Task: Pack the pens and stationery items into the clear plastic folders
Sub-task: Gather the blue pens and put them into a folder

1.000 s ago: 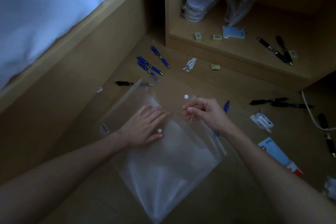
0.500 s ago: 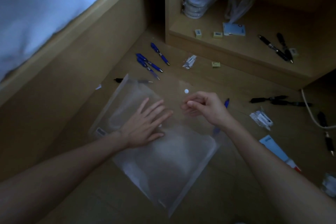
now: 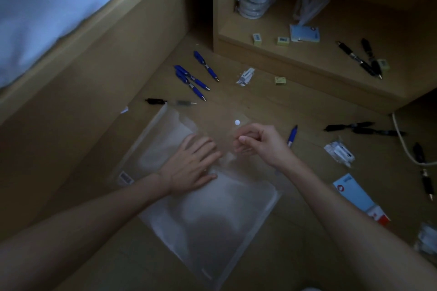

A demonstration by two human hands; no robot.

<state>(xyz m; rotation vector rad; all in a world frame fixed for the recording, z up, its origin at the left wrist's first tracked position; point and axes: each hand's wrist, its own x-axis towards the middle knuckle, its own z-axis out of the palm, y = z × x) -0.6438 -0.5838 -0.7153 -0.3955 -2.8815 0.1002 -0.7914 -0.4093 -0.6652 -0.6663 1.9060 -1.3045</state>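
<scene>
Head view: your left hand (image 3: 189,168) flat, pressing clear folder (image 3: 212,215); right hand (image 3: 257,142) pinching its flap. Nothing visibly packed; blue pens (image 3: 191,80) upper centre remain loose.

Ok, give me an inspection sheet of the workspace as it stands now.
Surface: wooden floor, dim light.
Job's things: clear folder flat, nothing seen inside; three blue pens beyond it; black pens to the right.
Clutter: small packets, blue card.
Grips: left hand flat on the folder; right hand pinching its flap.
Cables: white cable at right.
Surroundings: bed frame, shelf with more pens.
</scene>
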